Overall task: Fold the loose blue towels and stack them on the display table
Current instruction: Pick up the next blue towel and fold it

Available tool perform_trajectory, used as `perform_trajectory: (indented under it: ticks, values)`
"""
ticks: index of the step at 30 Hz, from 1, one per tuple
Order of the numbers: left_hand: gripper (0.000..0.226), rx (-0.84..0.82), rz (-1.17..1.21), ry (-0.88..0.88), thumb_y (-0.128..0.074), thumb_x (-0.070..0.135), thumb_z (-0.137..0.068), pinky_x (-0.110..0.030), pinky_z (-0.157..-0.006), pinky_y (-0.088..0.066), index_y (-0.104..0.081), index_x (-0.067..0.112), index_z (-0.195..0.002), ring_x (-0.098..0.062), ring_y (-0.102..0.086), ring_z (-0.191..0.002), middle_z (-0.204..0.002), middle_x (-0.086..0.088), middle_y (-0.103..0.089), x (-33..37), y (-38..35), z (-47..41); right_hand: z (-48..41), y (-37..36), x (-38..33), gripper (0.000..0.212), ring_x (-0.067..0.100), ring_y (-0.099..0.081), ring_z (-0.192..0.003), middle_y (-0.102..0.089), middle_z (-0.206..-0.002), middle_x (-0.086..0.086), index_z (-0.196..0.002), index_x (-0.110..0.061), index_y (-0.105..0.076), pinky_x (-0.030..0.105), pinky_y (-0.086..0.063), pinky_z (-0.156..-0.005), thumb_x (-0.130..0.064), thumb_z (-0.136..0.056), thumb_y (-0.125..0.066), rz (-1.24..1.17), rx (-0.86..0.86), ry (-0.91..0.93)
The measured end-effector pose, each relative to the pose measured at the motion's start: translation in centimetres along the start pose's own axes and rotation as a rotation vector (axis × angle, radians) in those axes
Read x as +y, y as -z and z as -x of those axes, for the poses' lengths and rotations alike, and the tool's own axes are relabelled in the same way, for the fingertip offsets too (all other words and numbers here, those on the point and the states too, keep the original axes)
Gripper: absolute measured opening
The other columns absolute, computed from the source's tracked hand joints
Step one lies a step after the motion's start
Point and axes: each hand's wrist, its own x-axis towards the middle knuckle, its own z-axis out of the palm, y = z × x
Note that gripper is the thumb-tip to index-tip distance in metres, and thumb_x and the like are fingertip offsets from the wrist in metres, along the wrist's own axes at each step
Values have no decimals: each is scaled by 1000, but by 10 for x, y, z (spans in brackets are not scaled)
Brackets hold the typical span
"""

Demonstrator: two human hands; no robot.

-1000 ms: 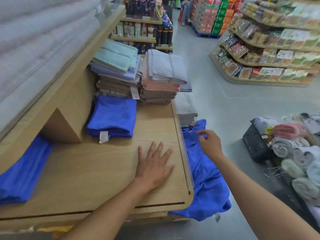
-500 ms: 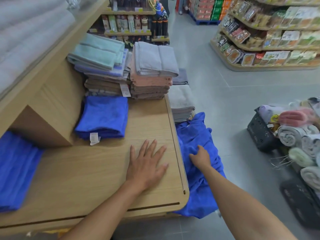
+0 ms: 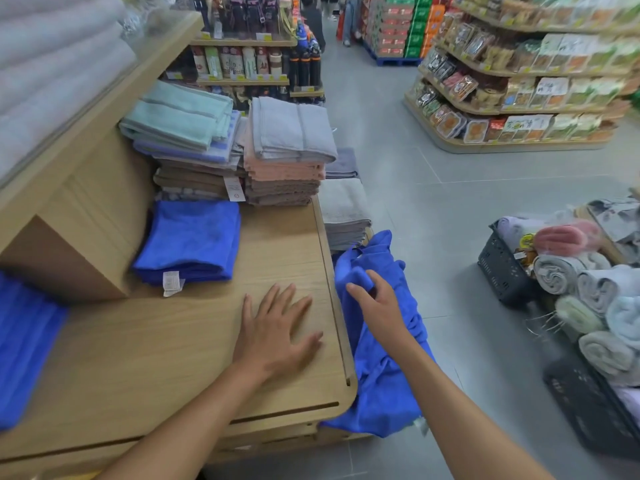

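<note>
1. Since half a second ago the right hand [image 3: 382, 306] has lifted out of the loose blue towels [image 3: 384, 382], where it was pressed down, and now sits higher on the heap. The left hand [image 3: 277, 336] has stayed where it was.
2. The left hand lies flat on the display table [image 3: 156, 358], palm down, with its fingers spread wide and straight.
3. At 3 o'clock from it, just past the table's edge, the right hand has its thumb and bent fingers round a ridge of the blue cloth.
4. The loose blue towels hang in a crumpled heap against the table's right side, down toward the floor.
5. A folded blue towel [image 3: 194, 237] lies on the table at 10 o'clock from the left hand, with its white label toward the viewer.
6. More blue cloth [image 3: 24, 341] lies at 9 o'clock, at the picture's edge.
7. Stacks of folded towels [image 3: 287, 161] stand at 12 o'clock.
8. A dark basket [image 3: 502, 268] of rolled towels stands on the floor at 3 o'clock, well apart from the heap.
</note>
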Motion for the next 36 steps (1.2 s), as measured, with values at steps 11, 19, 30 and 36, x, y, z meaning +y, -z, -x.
perform_trajectory:
  ticks: [11, 19, 30, 36]
  values:
    - [30, 157, 1414, 173, -54, 6, -101, -33, -80, -59, -77, 26, -99, -17, -73, -94, -97, -2, -77, 51, 46, 20, 58, -30, -83, 4, 4, -62, -80, -66, -81, -16, -88, -31, -67, 25, -49, -74, -31, -92, -66, -17, -209, 333]
    - [50, 234, 2040, 567, -47, 45, -103, -37, -83, -62, -56, 13, -141, -26, -69, -115, -129, -12, -69, -55, 97, 62, 61, 17, 6, 66, 13, -59, -113, -38, -147, -17, -146, -38, -41, 37, -52, -94, -12, -86, -47, 584, -161, 78]
    - [18, 486, 2179, 734, -64, 36, -90, -28, -60, -59, -78, 26, -84, -18, -76, -80, -96, 0, -75, -125, 108, 135, 25, 25, 5, 23, 20, -58, -83, -62, -83, -17, -96, -30, -58, 23, -40, -65, -9, -95, -50, 598, 64, 12]
    - [40, 331, 2409, 377, -63, 35, -81, -50, -98, -49, -77, 17, -114, -27, -63, -124, -137, -10, -63, -142, 120, 169, -57, 4, -133, 29, 29, -62, -104, -70, -114, 13, -119, -11, -64, 30, -40, -83, -5, -94, -51, 557, 139, 339]
